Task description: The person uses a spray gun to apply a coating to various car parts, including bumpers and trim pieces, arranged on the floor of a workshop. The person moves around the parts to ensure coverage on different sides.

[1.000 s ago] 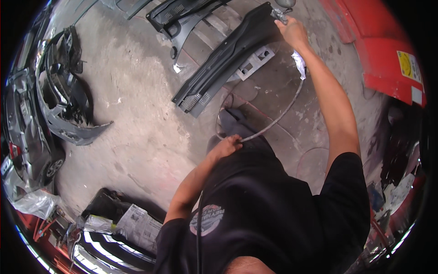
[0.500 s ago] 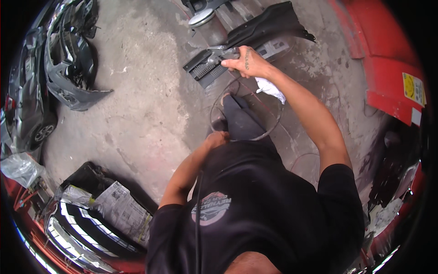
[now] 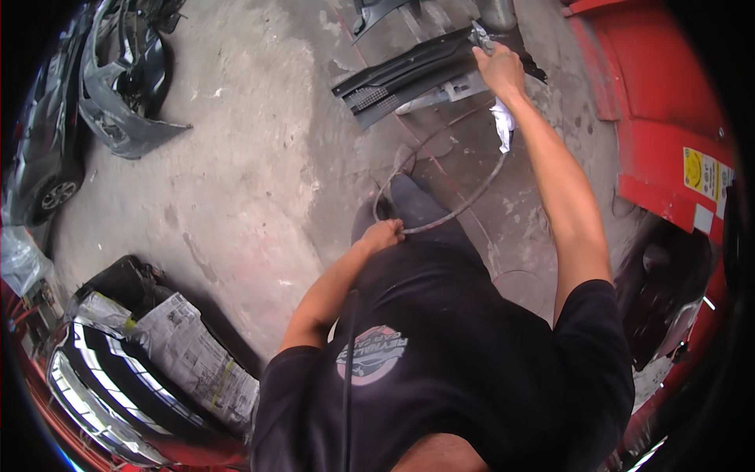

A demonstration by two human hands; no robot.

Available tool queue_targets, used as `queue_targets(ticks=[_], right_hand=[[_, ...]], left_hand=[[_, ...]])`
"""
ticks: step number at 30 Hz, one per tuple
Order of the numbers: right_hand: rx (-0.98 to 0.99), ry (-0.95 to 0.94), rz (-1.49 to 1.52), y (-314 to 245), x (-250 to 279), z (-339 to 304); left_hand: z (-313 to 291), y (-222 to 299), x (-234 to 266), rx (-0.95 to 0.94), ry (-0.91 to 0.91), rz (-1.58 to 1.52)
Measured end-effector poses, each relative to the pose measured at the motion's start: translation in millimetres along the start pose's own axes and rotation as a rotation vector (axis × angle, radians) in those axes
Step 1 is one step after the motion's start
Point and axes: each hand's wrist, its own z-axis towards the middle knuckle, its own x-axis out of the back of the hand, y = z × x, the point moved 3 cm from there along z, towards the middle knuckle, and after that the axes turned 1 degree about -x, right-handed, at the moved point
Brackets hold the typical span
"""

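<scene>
We've got our right fingers [image 3: 503,55] wrapped round a spray gun [image 3: 480,36] near the black panel [image 3: 425,65], left fingers [image 3: 392,226] gripping a hose [image 3: 474,197].

Auto body workshop — concrete flr [image 3: 244,134], dark car [image 3: 51,145] far L, loose bumper [image 3: 126,135] beside it, newspaper [image 3: 189,346] on glossy bodywork [image 3: 118,374] lower L, red body panel [image 3: 661,79] R — plus spray gun [image 3: 482,38] w/ hose [image 3: 470,203].
</scene>
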Motion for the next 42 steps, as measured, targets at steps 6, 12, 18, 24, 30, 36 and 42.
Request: queue_targets(ticks=[6,12,18,24,30,36,42], right_hand=[[0.169,-0.387,0.262,-77,-42,-65],[0.396,-0.627,0.537,-128,-66,-104],[0.304,-0.425,0.582,-32,-37,-47],[-0.093,-0.166,0.381,174,26,55],[-0.330,0.274,0.268,316,69,95],[-0.378,0.138,0.703,377,20,60],[-0.303,-0.297,1.286,363,-23,-6]], left_hand=[[-1,-30,-28,0.022,-0.031,0.094],[0,-15,-24,0.102,-0.007,0.090],[29,14,-29,0.063,0.028,0.068],[84,91,-22,-0.007,0.179,0.018],[143,163,-39,0.019,0.189,0.006],[160,148,-63,0.166,-0.002,0.201],[119,69,-92,-0.013,-0.045,0.691]])
